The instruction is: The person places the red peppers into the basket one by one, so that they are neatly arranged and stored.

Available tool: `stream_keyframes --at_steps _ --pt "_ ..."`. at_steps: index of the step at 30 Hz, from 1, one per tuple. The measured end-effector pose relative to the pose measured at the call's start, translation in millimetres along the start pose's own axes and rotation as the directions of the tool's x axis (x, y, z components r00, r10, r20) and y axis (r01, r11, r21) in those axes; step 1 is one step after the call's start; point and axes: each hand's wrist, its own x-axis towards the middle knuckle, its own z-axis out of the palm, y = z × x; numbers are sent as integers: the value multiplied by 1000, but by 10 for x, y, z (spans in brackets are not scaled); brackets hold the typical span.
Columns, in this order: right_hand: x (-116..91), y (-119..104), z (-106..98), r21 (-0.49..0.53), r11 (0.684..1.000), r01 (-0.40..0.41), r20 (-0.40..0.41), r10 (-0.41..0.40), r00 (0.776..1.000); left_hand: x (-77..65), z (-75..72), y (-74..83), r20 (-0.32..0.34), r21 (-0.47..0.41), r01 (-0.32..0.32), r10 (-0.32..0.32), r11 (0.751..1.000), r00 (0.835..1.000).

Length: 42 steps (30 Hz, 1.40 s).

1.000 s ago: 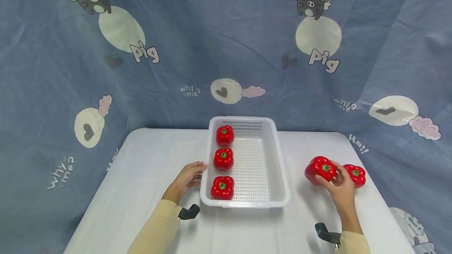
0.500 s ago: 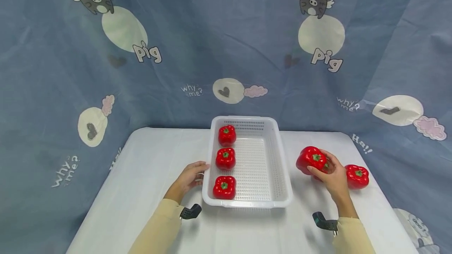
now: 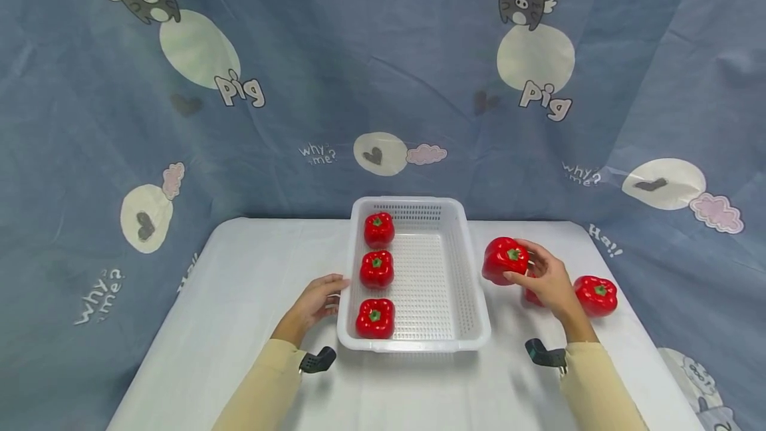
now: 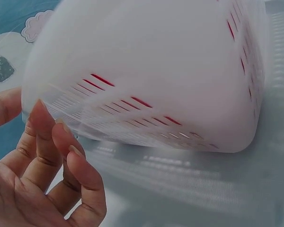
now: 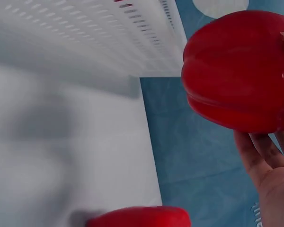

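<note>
Left of held pepper (image 3: 500, 261): basket wall (image 3: 472, 278), three peppers (image 3: 377, 270).

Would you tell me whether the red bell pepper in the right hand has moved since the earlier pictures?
Yes; in the head view, the red bell pepper in the right hand has moved leftward, closer to the white plastic basket.

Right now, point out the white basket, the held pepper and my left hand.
White basket (image 3: 421, 288): head view, bare floor.
Held pepper (image 5: 239, 71): right wrist view, smooth side.
Left hand (image 3: 312, 302): head view, its back.
</note>
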Motion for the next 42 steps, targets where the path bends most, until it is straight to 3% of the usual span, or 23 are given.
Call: stream_keyframes --at_steps 19,28,34,42 --pt "433 -229 140 44 998 33 149 -39 988 -8 -4 -14 8 4 -18 18 1000 1000" --pt "625 -284 306 19 997 73 186 -76 980 -50 -28 6 72 -14 -67 68 998 995" --pt "746 -296 446 11 994 112 212 -112 971 -6 -20 -14 36 -17 -15 15 1000 999" --pt "874 -333 615 22 998 55 240 -59 969 -6 -23 -10 30 -23 -7 8 1000 1000"
